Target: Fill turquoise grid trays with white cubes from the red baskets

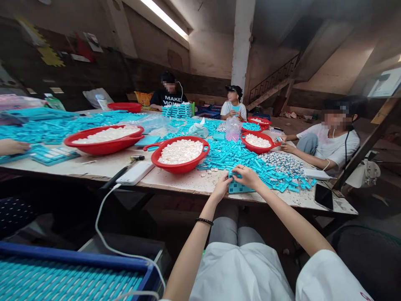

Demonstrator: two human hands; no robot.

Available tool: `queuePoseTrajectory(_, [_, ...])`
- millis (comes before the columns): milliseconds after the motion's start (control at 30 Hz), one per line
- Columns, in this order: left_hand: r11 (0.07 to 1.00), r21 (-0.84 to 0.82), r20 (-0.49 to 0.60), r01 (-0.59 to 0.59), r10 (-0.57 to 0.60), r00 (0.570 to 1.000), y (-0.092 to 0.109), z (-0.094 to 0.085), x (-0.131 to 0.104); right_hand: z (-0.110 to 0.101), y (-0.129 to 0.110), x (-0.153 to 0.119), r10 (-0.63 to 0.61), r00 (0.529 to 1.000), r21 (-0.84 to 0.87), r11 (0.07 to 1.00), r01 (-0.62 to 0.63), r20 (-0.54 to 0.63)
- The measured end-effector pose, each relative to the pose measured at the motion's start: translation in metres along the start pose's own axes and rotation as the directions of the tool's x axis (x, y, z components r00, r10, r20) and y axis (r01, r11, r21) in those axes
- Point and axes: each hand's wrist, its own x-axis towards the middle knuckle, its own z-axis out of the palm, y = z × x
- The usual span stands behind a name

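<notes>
At the table's front edge, my left hand (222,186) and my right hand (247,177) meet at a blue slotted block (239,187). Fingers of both hands are closed at its upper left corner; a small blue piece seems to be between them, though its shape is hidden. Behind the hands spreads a heap of loose blue pieces (232,154). Left of them stands a red basket (180,167) filled with white pieces. A pile of small white and dark parts (283,163) lies to the right.
A white power bank (135,172) with a cable lies left, beside a black-handled tool (117,177). A phone (323,196) rests near the right corner. More red baskets and several people are around the table (94,167). A blue crate (72,255) stands low at the left.
</notes>
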Motion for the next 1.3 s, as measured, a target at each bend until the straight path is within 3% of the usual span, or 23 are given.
queuePoseTrajectory(133, [0.978,0.087,-0.075,-0.190,0.196,0.978,-0.002,0.000,0.000,-0.012,-0.005,0.003,-0.016,0.999,0.018,1.000,0.017,-0.045])
queuePoseTrajectory(233, [0.951,0.176,-0.070,-0.256,0.271,0.960,0.000,0.001,-0.002,-0.022,-0.009,0.001,-0.012,0.995,-0.016,1.000,0.010,-0.100])
queuePoseTrajectory(400, [0.941,0.225,-0.013,-0.254,0.263,0.965,0.005,0.003,-0.005,-0.020,-0.005,-0.010,-0.043,0.998,0.034,0.998,0.044,-0.040])
queuePoseTrajectory(600, [0.944,0.234,-0.016,-0.231,0.241,0.970,0.008,0.004,-0.007,-0.009,0.000,-0.021,-0.005,0.994,0.062,0.998,0.012,-0.111])
queuePoseTrajectory(767, [0.933,0.255,-0.002,-0.254,0.264,0.965,0.006,0.005,-0.006,-0.007,-0.007,-0.026,-0.054,0.975,-0.076,0.996,0.038,-0.217])
queuePoseTrajectory(900, [0.922,0.258,0.014,-0.288,0.294,0.956,0.002,0.006,-0.004,-0.002,-0.010,-0.023,-0.126,0.977,-0.177,0.980,0.095,-0.172])
queuePoseTrajectory(1033, [0.922,0.250,0.009,-0.296,0.303,0.953,0.000,0.006,-0.003,-0.002,-0.007,-0.019,-0.119,0.985,-0.175,0.980,0.096,-0.122])
queuePoseTrajectory(1133, [0.933,0.243,-0.037,-0.264,0.281,0.959,0.000,0.006,-0.002,-0.009,-0.007,-0.018,-0.048,0.986,-0.069,0.997,0.038,-0.157])
queuePoseTrajectory(1200, [0.938,0.244,-0.053,-0.245,0.265,0.963,0.001,0.007,-0.003,-0.015,-0.012,-0.018,0.070,0.970,0.105,0.993,-0.047,-0.231])
queuePoseTrajectory(1300, [0.942,0.243,-0.047,-0.230,0.248,0.968,0.003,0.010,-0.006,-0.020,-0.026,-0.019,0.336,0.905,0.517,0.840,-0.162,-0.262])
